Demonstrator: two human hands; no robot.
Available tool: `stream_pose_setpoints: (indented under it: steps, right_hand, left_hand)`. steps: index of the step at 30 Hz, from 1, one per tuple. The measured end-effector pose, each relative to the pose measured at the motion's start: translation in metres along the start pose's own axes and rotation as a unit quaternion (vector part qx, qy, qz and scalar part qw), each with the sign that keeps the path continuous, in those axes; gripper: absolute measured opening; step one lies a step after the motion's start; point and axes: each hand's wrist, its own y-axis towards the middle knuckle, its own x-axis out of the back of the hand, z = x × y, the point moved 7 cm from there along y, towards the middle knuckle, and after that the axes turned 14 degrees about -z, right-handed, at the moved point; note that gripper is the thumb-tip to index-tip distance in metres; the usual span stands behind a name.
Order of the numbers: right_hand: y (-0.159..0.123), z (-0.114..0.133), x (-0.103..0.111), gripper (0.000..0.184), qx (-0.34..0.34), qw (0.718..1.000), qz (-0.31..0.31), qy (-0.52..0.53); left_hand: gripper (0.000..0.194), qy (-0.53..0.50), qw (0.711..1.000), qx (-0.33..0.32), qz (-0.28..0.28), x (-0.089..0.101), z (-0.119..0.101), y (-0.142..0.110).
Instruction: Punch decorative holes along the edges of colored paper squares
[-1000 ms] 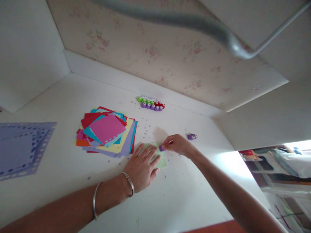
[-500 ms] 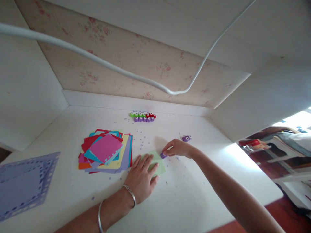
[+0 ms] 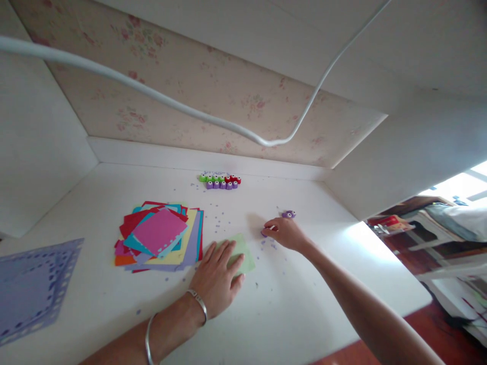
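Note:
My left hand (image 3: 218,274) lies spread over a light green sheet of paper (image 3: 243,252), covering its left side. To the right of that sheet, my right hand (image 3: 286,232) has its fingers closed round a small purple craft punch (image 3: 264,232), mostly hidden by the fingertips. The punch is apart from the paper's edge. Just beyond the right hand sit more purple craft punches (image 3: 288,214). Tiny purple paper bits (image 3: 269,244) are scattered on the white tabletop (image 3: 300,314) beneath and around the right hand.
Left of the left hand is a pile of coloured paper (image 3: 160,233). Purple sheets with punched edges (image 3: 34,289) lie at the far left. Green, red and purple punches (image 3: 220,182) stand in rows near the back wall. A white cable (image 3: 182,109) hangs across the upper view.
My right hand has moved right and away from the green paper's edge, carrying the purple craft punch. My left hand stays flat on the sheet. The whole view has shifted slightly.

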Motion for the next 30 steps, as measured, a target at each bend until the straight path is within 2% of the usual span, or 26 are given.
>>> stream_pose_setpoints:
  steps: [4,10,14,20,25,30]
  right_hand:
    - [0.004,-0.008,0.015,0.021,0.005,1.0,-0.018,-0.009]
    - [0.017,-0.043,0.045,0.024,-0.028,0.996,-0.079,-0.026]
    - [0.026,-0.054,0.04,0.029,0.02,0.991,-0.061,-0.121]
    - [0.026,-0.056,0.022,0.028,0.052,0.986,-0.031,-0.155]
    - [0.025,-0.047,0.018,0.03,0.054,0.984,-0.052,-0.162]
    - [0.033,0.003,0.005,0.031,0.098,0.988,-0.071,-0.094]
  left_hand:
    - [0.042,0.002,1.0,0.002,0.001,0.0,0.001,0.0]
    - [0.041,-0.006,1.0,0.001,-0.01,0.001,0.001,0.0]
    - [0.042,-0.007,1.0,0.002,-0.007,0.001,0.001,0.001]
    - [0.042,-0.011,1.0,0.0,-0.006,-0.001,0.002,-0.001]
    - [0.043,-0.011,1.0,0.004,0.0,-0.003,0.003,-0.002]
    - [0.043,-0.006,1.0,0.007,0.002,-0.001,0.003,-0.002]
